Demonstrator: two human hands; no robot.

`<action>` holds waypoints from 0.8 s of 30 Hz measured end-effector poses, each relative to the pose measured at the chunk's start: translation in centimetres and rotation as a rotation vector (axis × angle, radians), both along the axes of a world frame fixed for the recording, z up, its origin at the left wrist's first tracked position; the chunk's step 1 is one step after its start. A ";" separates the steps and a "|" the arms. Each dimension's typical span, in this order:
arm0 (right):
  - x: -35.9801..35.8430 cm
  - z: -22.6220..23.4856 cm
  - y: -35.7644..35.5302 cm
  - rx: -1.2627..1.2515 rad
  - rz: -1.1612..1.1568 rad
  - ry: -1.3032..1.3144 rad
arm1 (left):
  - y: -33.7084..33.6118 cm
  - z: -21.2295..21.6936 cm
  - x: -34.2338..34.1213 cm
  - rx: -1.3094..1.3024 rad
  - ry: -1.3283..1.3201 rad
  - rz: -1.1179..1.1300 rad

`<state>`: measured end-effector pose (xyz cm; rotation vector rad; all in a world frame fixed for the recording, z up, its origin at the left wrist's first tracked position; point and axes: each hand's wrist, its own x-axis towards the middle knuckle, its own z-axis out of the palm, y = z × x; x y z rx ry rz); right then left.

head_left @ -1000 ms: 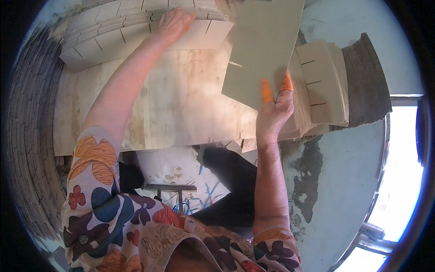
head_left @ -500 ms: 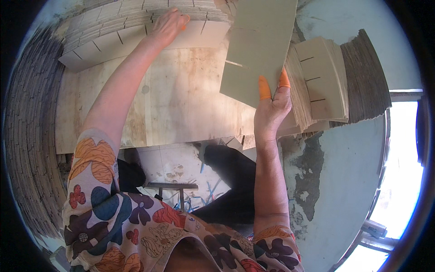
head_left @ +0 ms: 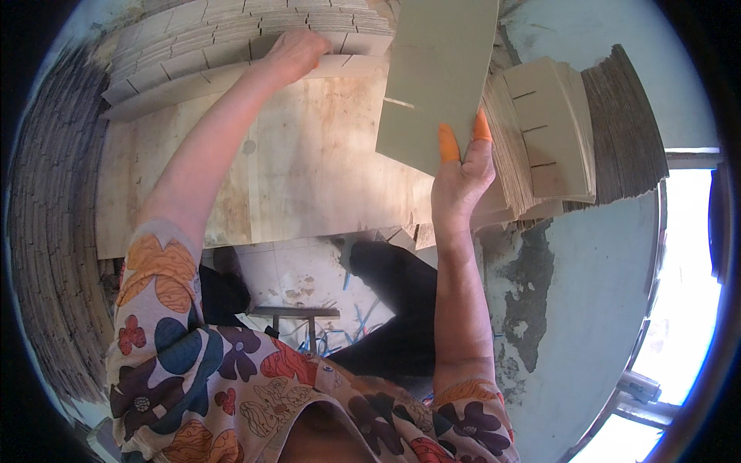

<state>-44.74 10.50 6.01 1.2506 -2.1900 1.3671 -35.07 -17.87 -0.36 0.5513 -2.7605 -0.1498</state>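
My right hand (head_left: 465, 171) wears orange finger covers on the thumb and a finger. It grips the lower edge of a grey-green cardboard sheet (head_left: 436, 69), held up with one pale slot cut into its left side. At the far side of the wooden board, my left hand (head_left: 299, 55) has its fingers curled over the front cardboard strip (head_left: 181, 91) of a long slotted row. That strip leans toward me, apart from the cardboard row (head_left: 224, 45) behind it. The left fingertips are mostly hidden.
The pale wooden board (head_left: 324, 162) lies in front of me. To its right stand slotted cardboard pieces (head_left: 559, 131) and a darker cardboard stack (head_left: 625, 123). A tall cardboard stack (head_left: 54, 231) lines the left side. Below are a stool (head_left: 297, 312) and blue straps (head_left: 340, 337).
My left hand has drawn slightly toward me and tipped the front strip away from the row. The sheet in my right hand has shifted slightly.
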 end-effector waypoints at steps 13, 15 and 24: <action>1.2 0.2 0.1 0.142 -0.036 0.091 | 7.7 1.6 1.0 0.088 0.033 -0.085; 1.5 0.4 0.3 0.215 -0.054 0.073 | 8.6 1.7 1.2 0.086 0.061 -0.099; 1.7 0.8 0.2 0.245 -0.054 0.052 | 10.1 1.8 1.4 0.011 0.041 -0.107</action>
